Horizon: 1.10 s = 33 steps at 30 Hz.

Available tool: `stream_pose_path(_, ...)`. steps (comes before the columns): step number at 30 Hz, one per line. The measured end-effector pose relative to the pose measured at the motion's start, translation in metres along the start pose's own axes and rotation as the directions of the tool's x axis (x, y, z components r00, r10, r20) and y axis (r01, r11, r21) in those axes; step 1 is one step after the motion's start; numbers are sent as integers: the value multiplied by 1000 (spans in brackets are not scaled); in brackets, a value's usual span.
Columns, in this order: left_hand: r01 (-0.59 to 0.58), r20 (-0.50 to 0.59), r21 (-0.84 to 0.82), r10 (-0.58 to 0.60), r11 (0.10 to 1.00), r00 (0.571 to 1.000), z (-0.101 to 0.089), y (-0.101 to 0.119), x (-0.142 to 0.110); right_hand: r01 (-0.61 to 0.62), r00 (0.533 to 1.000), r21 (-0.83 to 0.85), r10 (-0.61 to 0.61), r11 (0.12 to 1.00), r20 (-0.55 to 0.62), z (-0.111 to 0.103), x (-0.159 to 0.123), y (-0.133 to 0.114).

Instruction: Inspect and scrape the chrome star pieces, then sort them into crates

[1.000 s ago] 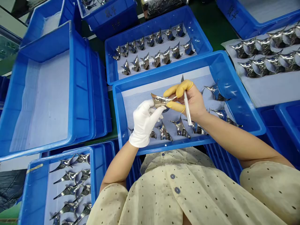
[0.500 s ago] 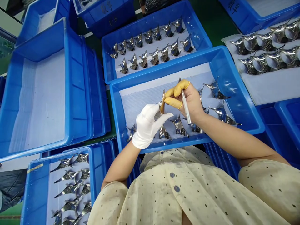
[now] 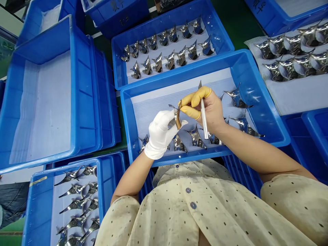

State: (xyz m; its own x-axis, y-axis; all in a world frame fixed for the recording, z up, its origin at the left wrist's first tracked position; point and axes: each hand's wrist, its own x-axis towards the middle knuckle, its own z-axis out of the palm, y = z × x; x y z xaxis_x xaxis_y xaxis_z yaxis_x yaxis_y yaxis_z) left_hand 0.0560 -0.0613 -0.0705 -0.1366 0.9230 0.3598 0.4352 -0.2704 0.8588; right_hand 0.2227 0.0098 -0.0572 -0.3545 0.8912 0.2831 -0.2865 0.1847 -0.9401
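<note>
My left hand (image 3: 159, 134), in a white glove, pinches a shiny pointed metal part (image 3: 177, 116) over the middle blue tray (image 3: 258, 102). My right hand (image 3: 205, 107) wears yellow finger cots; its thumb and forefinger hold the top of the same part. A thin silver knife-like tool (image 3: 204, 112) also lies gripped across that palm, blade pointing away. The part stands on edge between both hands. Below the hands, several more metal parts (image 3: 196, 136) lie on the tray's white liner.
A farther blue tray (image 3: 120, 73) holds rows of the same parts. A deep blue bin (image 3: 77, 102) with a white liner stands at left. Another tray (image 3: 38, 205) of parts is at lower left. More parts lie on a white sheet (image 3: 294, 92) at right.
The part was turned from lying flat between the hands to standing on edge. Both hands stayed over the middle tray, shifting only slightly.
</note>
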Motion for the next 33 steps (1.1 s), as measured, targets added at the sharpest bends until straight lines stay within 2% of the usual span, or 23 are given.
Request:
stream_pose_path(12, -82, -58, -3, 82, 997, 995, -4, -4, -1, 91, 993, -108, -98, 990, -60, -2, -4, -1)
stream_pose_path(15, -142, -73, 70, 147, 987, 987, -4, -5, -1, 114, 992, -78, -118, 990, -54, -1, -3, -1)
stream_pose_path(17, -244, -87, 154, 259, 958, 962, -3, -6, -1, 111, 993, -35, -112, 993, -28, 0, -1, 1)
stream_pose_path(19, -356, -96, 210, 381, 911, 919, -3, -5, -2, 113, 993, 30, -114, 993, 9, 1, 1, 4)
stream_pose_path(20, -393, -102, 218, 422, 893, 901, -2, -5, -2, 120, 992, 64, -122, 991, 23, 1, 1, 5)
stream_pose_path(22, -415, -115, 188, 440, 890, 891, -2, -2, -2, 126, 991, 106, -131, 986, 41, 1, 2, 6)
stream_pose_path(24, -380, -134, 121, 395, 917, 909, -2, 2, -4, 116, 992, 111, -121, 987, 46, 0, 1, 7)
stream_pose_path(26, -280, -133, 25, 281, 960, 950, -3, 7, -6, 89, 995, 90, -94, 992, 47, -2, 1, 6)
stream_pose_path(28, -83, -103, -102, 72, 991, 992, -5, 13, -8, 67, 997, 64, -69, 996, 37, -5, -1, 7)
stream_pose_path(29, 40, -73, -172, -53, 984, 996, -6, 17, -8, 61, 997, 61, -63, 996, 32, -5, -1, 7)
stream_pose_path(31, 258, -3, -301, -271, 918, 962, -8, 22, -7, 65, 997, 75, -68, 995, 36, -6, -3, 6)
stream_pose_path(33, 387, 63, -391, -395, 835, 917, -9, 24, -5, 128, 988, 83, -134, 988, 73, -4, -5, 5)
